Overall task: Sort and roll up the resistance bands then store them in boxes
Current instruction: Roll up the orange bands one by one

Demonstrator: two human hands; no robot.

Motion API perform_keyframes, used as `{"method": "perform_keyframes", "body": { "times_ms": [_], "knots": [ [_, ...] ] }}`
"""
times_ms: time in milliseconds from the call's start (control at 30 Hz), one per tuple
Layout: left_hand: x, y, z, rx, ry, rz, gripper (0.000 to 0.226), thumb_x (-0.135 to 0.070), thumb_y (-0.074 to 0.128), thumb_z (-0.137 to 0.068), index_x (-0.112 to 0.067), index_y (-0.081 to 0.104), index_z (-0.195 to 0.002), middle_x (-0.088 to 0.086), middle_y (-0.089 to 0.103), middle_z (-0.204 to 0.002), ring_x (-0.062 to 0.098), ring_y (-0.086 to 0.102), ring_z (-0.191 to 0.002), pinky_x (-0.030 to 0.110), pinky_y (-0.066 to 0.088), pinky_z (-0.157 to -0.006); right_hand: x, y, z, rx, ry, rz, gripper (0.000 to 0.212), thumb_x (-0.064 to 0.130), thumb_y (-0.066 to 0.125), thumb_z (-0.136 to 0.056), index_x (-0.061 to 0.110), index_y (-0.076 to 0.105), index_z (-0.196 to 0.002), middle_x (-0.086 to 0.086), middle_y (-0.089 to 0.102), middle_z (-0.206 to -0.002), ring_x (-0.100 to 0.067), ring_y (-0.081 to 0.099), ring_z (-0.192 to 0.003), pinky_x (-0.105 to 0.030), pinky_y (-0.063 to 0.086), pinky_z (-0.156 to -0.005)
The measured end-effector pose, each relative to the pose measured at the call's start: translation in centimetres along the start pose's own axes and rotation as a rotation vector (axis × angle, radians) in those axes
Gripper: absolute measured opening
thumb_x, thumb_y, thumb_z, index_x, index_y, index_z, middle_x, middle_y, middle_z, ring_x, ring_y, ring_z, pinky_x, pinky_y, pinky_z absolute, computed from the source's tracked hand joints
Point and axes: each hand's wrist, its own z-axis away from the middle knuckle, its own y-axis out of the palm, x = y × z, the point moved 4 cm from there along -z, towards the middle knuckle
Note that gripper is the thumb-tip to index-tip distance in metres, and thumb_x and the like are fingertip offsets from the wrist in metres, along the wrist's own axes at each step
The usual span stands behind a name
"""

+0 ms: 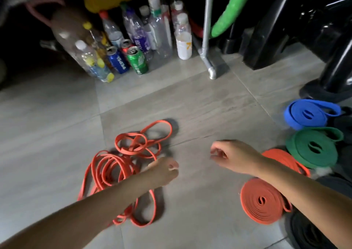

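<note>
Reaching over a tangle of orange bands (122,164) awaiting rolling, the left hand (163,170) curls at its right edge, its hold unclear. The right hand (228,157) hovers loosely curled and empty, right of the tangle. Beyond it, the orange roll (262,201), green roll (314,147) and blue roll (306,115) apparently sit finished.
</note>
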Motion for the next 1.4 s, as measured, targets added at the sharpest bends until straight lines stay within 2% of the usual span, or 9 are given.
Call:
{"method": "perform_keyframes", "body": {
  "times_ms": [100,233,333,467,667,800,1000,1133,1400],
  "knots": [
    [4.2,-1.4,1.3,-0.224,-0.064,-0.105,0.014,-0.017,0.051,-0.084,-0.011,0.061,-0.092,0.009,0.065,-0.099,0.029,0.062,-0.097,0.031,0.047,-0.077,3.3,1.2,-1.4,0.049,-0.095,0.016,0.02,0.039,0.06,-0.086,0.026,0.061,-0.101,0.009,0.064,-0.087,-0.011,0.058,-0.082,-0.026,0.042,-0.072],
    [7.7,0.6,1.8,-0.051,-0.273,-0.375,0.039,-0.034,0.054,-0.086,-0.015,0.046,-0.118,0.012,0.053,-0.121,0.032,0.051,-0.116,0.037,0.04,-0.092,4.9,3.8,-1.6,0.215,-0.162,0.143,0.023,0.041,0.056,-0.087,0.029,0.058,-0.107,0.009,0.065,-0.098,-0.014,0.058,-0.092,-0.027,0.044,-0.077],
    [6.3,0.6,1.8,-0.1,-0.173,-0.486,0.026,-0.032,0.053,-0.084,-0.021,0.056,-0.107,0.009,0.058,-0.114,0.03,0.05,-0.115,0.037,0.035,-0.09,5.0,4.7,-1.2,0.259,-0.155,0.189,0.029,0.042,0.057,-0.086,0.027,0.057,-0.111,0.007,0.065,-0.104,-0.016,0.059,-0.098,-0.027,0.043,-0.077],
    [1.0,-3.3,2.1,-0.302,0.041,-0.216,0.024,-0.034,0.048,-0.092,-0.016,0.06,-0.082,0.004,0.066,-0.089,0.029,0.061,-0.091,0.03,0.041,-0.073,5.1,3.8,-1.1,0.112,-0.08,0.095,0.047,0.046,0.062,-0.083,0.027,0.048,-0.124,0.009,0.055,-0.118,-0.013,0.06,-0.101,-0.024,0.041,-0.076],
    [-8.3,-9.6,5.0,-0.271,0.401,0.352,0.025,-0.005,0.052,-0.093,-0.02,0.058,-0.073,0.002,0.048,-0.061,0.003,0.04,-0.05,0.021,0.035,-0.054,9.1,-1.4,-3.0,-0.155,-0.157,-0.575,0.088,0.019,0.082,-0.07,0.034,0.026,-0.136,0.006,0.044,-0.128,-0.004,0.044,-0.119,-0.011,0.032,-0.093],
    [-10.6,-12.8,6.7,-0.212,0.462,0.732,0.017,-0.004,0.047,-0.096,-0.009,0.062,-0.102,0.018,0.062,-0.089,0.024,0.061,-0.082,0.041,0.051,-0.082,11.2,-4.8,-3.7,-0.206,-0.2,-0.896,0.055,0.001,0.076,-0.074,0.016,0.048,-0.119,-0.005,0.063,-0.107,-0.015,0.061,-0.104,-0.029,0.047,-0.092],
    [-13.5,-17.9,9.2,-0.255,0.569,0.958,0.018,-0.008,0.041,-0.098,-0.005,0.057,-0.105,0.012,0.055,-0.078,0.024,0.054,-0.071,0.032,0.046,-0.068,13.6,-10.5,-4.3,-0.237,-0.23,-0.804,0.008,0.002,0.061,-0.088,-0.004,0.06,-0.093,-0.011,0.066,-0.074,-0.01,0.064,-0.066,-0.023,0.051,-0.071],
    [-16.3,-22.7,11.2,-0.452,0.611,0.922,0.016,-0.01,0.046,-0.097,-0.012,0.061,-0.093,0.004,0.061,-0.07,0.017,0.057,-0.066,0.03,0.045,-0.069,16.4,-17.3,-4.3,-0.306,-0.313,-0.823,0.021,-0.006,0.058,-0.087,0.006,0.058,-0.069,-0.004,0.058,-0.051,-0.005,0.054,-0.044,-0.016,0.047,-0.051],
    [-20.1,-28.7,14.3,-0.715,0.78,1.137,0.017,-0.011,0.05,-0.095,-0.01,0.057,-0.079,0.0,0.062,-0.059,0.011,0.063,-0.057,0.029,0.055,-0.054,19.2,-26.4,-5.3,-0.693,-0.439,-0.648,0.013,0.018,0.07,-0.085,0.024,0.07,-0.074,0.014,0.048,-0.049,0.002,0.042,-0.048,-0.017,0.035,-0.051]
  ]
}}
